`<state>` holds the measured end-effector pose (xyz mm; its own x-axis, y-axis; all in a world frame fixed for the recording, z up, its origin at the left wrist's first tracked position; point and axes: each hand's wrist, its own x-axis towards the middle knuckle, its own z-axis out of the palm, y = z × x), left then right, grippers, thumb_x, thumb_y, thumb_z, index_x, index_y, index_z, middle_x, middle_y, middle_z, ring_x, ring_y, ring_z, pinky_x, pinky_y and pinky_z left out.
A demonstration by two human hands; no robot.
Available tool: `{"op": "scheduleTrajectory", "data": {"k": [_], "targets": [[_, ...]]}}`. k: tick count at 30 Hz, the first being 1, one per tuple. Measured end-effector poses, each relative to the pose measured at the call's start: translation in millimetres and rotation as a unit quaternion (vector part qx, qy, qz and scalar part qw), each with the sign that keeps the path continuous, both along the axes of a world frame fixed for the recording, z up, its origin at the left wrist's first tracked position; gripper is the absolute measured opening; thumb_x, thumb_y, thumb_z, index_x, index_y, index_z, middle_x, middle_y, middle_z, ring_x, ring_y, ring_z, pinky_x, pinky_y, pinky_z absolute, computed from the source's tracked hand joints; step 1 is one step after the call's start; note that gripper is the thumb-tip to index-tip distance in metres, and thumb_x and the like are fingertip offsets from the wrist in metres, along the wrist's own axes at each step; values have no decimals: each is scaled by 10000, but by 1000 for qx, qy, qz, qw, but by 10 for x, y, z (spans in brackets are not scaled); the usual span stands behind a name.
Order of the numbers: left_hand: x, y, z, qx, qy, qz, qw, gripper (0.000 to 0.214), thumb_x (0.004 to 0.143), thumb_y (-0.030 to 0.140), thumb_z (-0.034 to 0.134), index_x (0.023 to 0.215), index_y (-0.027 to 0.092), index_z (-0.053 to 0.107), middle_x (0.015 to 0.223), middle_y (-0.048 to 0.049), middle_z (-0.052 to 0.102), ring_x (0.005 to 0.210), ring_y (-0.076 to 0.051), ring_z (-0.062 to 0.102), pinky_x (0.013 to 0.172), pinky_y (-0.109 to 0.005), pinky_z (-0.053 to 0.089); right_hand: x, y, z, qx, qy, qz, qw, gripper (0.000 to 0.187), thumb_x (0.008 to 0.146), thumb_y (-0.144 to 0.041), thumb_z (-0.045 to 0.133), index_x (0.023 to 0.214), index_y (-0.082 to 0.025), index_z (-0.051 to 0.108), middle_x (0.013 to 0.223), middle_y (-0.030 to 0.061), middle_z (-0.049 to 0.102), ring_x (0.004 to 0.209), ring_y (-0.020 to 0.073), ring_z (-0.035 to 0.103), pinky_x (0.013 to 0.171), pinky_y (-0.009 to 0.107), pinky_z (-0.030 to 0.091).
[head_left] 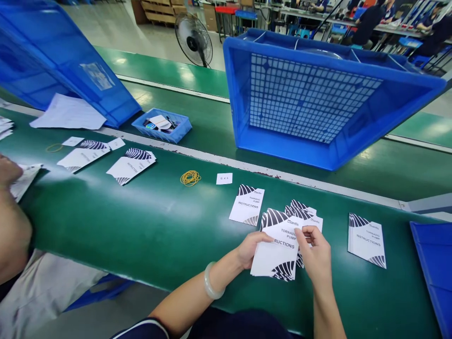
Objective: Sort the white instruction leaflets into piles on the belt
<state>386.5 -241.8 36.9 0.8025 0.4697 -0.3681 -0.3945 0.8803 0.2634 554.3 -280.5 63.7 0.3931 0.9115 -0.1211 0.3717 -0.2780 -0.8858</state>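
My left hand (252, 247) grips a small stack of white instruction booklets (271, 263), thumb on the top cover, which reads "Tornado Pump". At the stack's right edge, my right hand (316, 252) pinches the top booklet between thumb and fingers; exactly how many sheets it holds is hidden. Just behind lie more loose booklets (317, 220), partly covered by the held stack. A single-looking booklet (246, 205) rests flat to the left. Over on the right sits a neat pile of booklets (365, 240).
Yellow rubber bands (190, 178) and a paper slip (224, 178) marked with handwriting lie left of centre. Farther left are fanned booklets (132, 167) and a co-worker's arm (12, 226). A large blue crate (282, 141) stands tilted behind the bench, near a small blue basket (176, 136).
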Motion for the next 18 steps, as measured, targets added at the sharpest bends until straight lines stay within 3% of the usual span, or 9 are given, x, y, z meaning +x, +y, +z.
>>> {"op": "scheduleTrajectory", "data": {"k": [6,11,15,18], "targets": [[29,-38,6,16,37,-1,999,465,673,148,502,1107,1,583,1076,-188,650,963,-301,619,862,-399,436,25,-59,-25,-4,31,-6,999,288,807,-473,560,741,-193,571,667,-6,546,621,145,481,548,244,374],[13,-20,13,13,43,-7,999,438,678,162,498,1075,8,599,1055,-182,660,936,-297,627,820,-393,455,21,-116,104,-12,8,-20,1000,325,797,-501,558,791,-186,639,701,22,606,624,172,520,514,254,389],[-32,20,-30,8,21,3,1000,438,678,180,497,1075,22,595,1020,-168,673,880,-285,641,781,-382,466,105,-143,207,14,39,-81,996,336,767,-499,604,857,-180,658,772,53,648,634,192,560,484,258,420],[-99,87,-13,-4,22,29,999,491,689,200,488,1143,27,555,1047,-165,663,933,-294,627,840,-401,443,298,-119,178,56,97,-170,979,329,740,-483,643,871,-182,638,800,65,661,653,208,594,498,274,459]]}}
